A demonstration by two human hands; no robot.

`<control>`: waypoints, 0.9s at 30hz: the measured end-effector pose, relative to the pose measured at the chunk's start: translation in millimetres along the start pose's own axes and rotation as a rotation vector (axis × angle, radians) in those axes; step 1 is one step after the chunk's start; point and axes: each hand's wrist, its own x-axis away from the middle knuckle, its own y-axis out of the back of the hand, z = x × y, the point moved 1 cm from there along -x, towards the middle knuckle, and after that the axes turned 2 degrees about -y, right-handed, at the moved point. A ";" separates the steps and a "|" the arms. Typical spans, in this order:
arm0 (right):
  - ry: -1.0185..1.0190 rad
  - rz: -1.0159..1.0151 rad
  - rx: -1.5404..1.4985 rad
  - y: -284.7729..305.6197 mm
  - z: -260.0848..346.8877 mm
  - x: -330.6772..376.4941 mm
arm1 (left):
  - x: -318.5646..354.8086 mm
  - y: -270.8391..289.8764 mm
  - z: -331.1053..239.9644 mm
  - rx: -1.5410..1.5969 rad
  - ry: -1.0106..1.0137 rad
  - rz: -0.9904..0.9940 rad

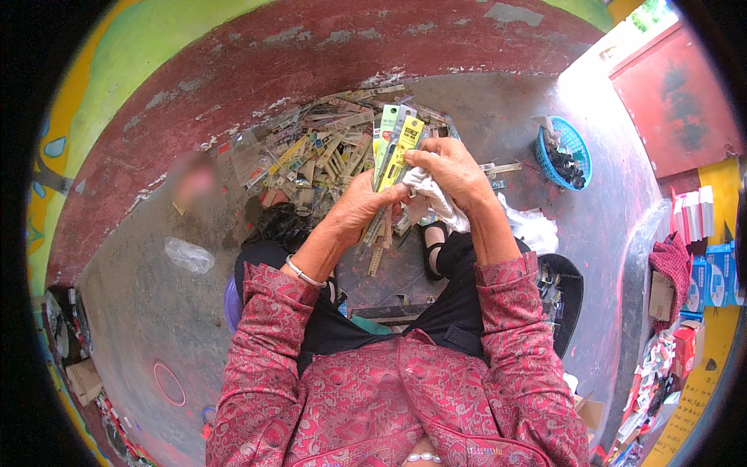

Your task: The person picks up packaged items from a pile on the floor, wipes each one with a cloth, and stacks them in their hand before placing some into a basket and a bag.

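Between my hands, in front of my knees, stands a small fan of narrow flat packages, with a yellow package point(402, 148) in front and a green package point(385, 132) and a grey one behind. My left hand point(364, 204) is closed round their lower ends. A white cloth point(436, 198) is bunched in my right hand point(454, 170), whose thumb and fingers press on the yellow package's right edge. What the thin packages contain is too small to make out. Beyond and below my hands, a loose pile of similar narrow strips point(327, 144) spreads over the floor.
A blue plastic basket point(580, 144) with dark items stands at the right. Beside my right knee is a black tub point(572, 292) of small packages; white cloth point(533, 229) lies near it. A clear plastic bag point(189, 254) lies on the left floor. Boxes point(720, 272) line the right side.
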 end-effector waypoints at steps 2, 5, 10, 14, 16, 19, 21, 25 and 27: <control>0.000 0.046 -0.122 1.7 -1.7 -0.4 | 0.9 1.3 -0.4 0.074 0.045 0.038; -0.015 0.110 -0.281 3.2 4.1 5.3 | -0.3 4.9 1.9 0.144 0.072 0.066; -0.004 0.096 -0.372 7.7 20.6 18.6 | -0.2 7.0 -0.9 0.201 0.046 -0.007; 0.013 0.069 -0.287 17.4 9.9 13.3 | -0.1 5.5 -3.7 0.239 0.057 -0.002; 0.027 0.062 -0.318 19.5 12.4 11.5 | 0.5 9.0 -3.7 0.269 0.076 0.005; 0.058 0.061 -0.427 18.8 17.2 14.1 | 2.8 4.6 -8.6 0.339 0.105 0.098; 0.072 0.065 -0.446 18.9 17.3 12.2 | 2.4 3.1 -11.3 0.336 0.090 0.154; 0.128 0.033 -0.347 20.2 12.3 5.5 | 4.4 -0.7 -12.7 0.261 0.108 0.115; 0.149 0.002 -0.321 18.6 16.1 7.2 | 4.4 -0.5 -12.2 0.218 0.111 0.076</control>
